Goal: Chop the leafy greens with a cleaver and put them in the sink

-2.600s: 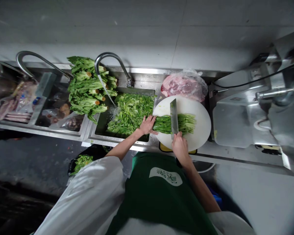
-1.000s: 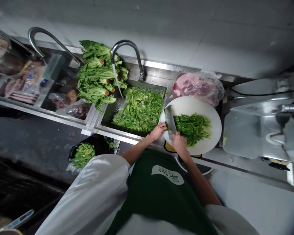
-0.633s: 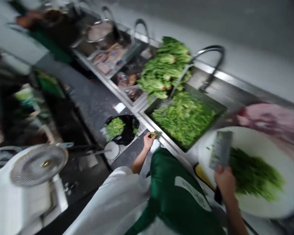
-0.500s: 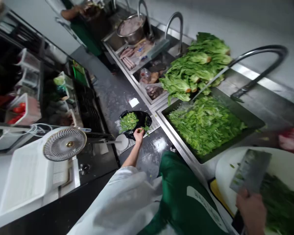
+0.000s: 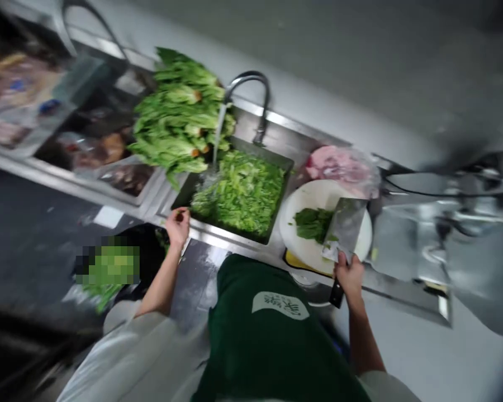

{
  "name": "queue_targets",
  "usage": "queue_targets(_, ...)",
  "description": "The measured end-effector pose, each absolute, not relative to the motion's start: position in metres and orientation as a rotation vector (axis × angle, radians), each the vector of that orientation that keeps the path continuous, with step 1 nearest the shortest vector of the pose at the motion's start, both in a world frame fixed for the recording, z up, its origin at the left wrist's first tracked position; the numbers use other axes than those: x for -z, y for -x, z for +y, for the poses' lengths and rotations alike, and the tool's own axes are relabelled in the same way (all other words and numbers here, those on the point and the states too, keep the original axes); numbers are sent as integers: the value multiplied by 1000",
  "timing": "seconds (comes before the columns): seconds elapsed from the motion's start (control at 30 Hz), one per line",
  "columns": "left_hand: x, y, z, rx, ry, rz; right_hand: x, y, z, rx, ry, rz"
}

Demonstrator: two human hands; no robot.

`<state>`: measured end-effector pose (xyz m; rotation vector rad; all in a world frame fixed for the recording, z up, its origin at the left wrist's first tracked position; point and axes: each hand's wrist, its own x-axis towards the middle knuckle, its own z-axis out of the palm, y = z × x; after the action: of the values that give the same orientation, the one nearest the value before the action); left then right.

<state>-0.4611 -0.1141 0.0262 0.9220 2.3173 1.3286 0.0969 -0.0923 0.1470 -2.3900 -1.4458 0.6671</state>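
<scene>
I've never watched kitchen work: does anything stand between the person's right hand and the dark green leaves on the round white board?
Yes: the broad metal cleaver in the right hand, bordering the dark green leaves on their right in view. Contact is unclear.

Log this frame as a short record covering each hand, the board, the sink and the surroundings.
Left hand: near the front edge of the sink, fingers curled; contents unclear
Right hand: holding a cleaver
Cutting board: round, white; leafy pile on it, partly behind the blade
Sink: chopped greens inside; faucet running
Behind board: meat in clear plastic
Floor: black bag
</scene>
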Motion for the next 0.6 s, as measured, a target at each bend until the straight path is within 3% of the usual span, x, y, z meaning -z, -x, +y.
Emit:
queue_targets(0.1, -42, 319, -32, -1271, -1437, 1814, -153, -130, -115, -807, 2362, -1123)
queue_targets(0.27, -59, 124, 29, -789, -1938, 1201, -143, -176, -160, -838, 2320, -855)
queue_targets(0.4, -42, 87, 48, -648, -1994, 1117, -126, -201, -190, -893, 2367, -807)
queue_targets(0.6, -40, 89, 98, -892, -1784, 1395, -94, -224, -204, -945, 2391, -874)
